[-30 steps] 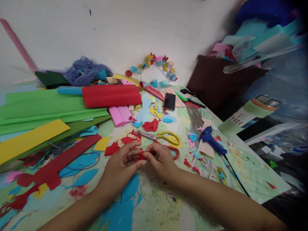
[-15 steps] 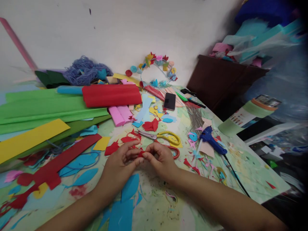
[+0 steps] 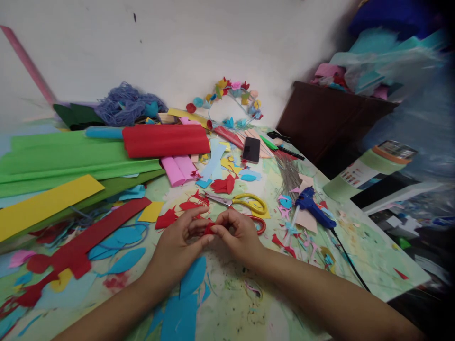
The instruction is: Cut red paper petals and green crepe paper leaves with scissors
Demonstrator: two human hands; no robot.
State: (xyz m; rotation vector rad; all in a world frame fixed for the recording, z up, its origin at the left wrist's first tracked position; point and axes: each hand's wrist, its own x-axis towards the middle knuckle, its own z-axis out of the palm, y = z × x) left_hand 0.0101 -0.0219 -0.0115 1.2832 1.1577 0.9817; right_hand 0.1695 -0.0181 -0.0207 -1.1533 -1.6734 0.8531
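Observation:
Between my two hands is a small red paper piece (image 3: 209, 228). My left hand (image 3: 183, 237) has its fingers curled round the left side of the piece, thumb below. My right hand (image 3: 240, 237) pinches its right side between thumb and fingers. Just beyond my hands lie scissors (image 3: 250, 203) with one yellow and one red handle, their blades pointing left. Red paper petals (image 3: 223, 184) lie behind the scissors, and more red cut pieces (image 3: 166, 219) are beside my left hand. Blue paper leaves (image 3: 193, 277) lie below my hands.
A blue glue gun (image 3: 314, 208) with a black cord, thin wires (image 3: 288, 175) and a green bottle (image 3: 369, 170) are on the right. Behind lie a phone (image 3: 251, 149) and a paper flower wreath (image 3: 231, 85). Red roll (image 3: 166, 141) and green sheets (image 3: 71, 156) fill the left.
The red piece shows slightly more between my fingers. My hands stay in nearly the same place, and the whole view has shifted very slightly.

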